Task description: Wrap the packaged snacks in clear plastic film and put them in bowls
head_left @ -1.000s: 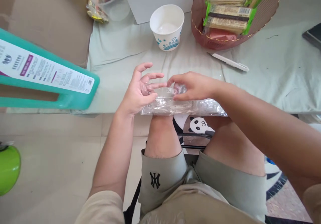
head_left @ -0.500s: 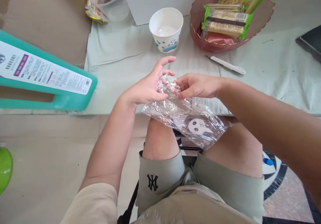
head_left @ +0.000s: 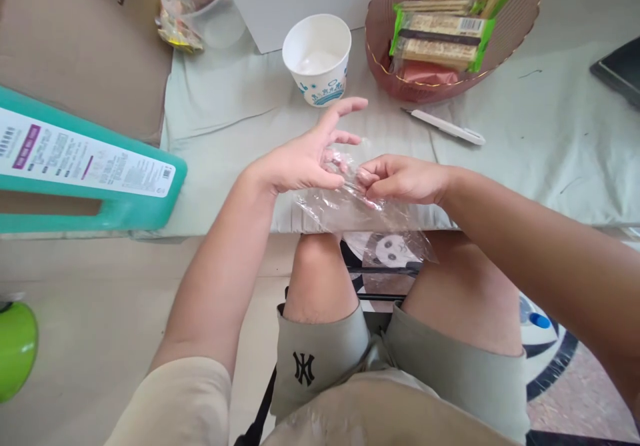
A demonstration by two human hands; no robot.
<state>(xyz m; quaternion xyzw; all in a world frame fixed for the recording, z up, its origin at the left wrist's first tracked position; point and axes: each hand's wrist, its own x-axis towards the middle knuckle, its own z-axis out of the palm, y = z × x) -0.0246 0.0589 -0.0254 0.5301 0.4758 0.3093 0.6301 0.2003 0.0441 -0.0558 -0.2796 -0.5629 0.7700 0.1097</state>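
A crinkled clear plastic bag [head_left: 320, 209] with a panda face printed on it hangs at the table edge, its lower end over the gap between my knees. My right hand [head_left: 400, 178] is closed on the bag's upper part, thumb and fingers pinched together. From the left, my left hand [head_left: 305, 163] reaches to the same part with its thumb apart and its upper fingers stretched out. Film lies against its lower fingers, which are partly hidden. Beyond the hands, a white paper cup [head_left: 323, 89] with blue print stands upright on the table.
A pink bowl [head_left: 373, 66] of wrapped snacks [head_left: 440, 43] stands at the back right, with a white utility knife [head_left: 447, 127] before it. Leftward are a teal container [head_left: 165, 216], a cardboard box [head_left: 75, 46] and a clear tub [head_left: 225, 29]. Something dark [head_left: 620, 73] lies far right.
Both hands have shifted slightly right with the bag. The panda end of the bag has swung up and left, and my left index finger reaches further right.
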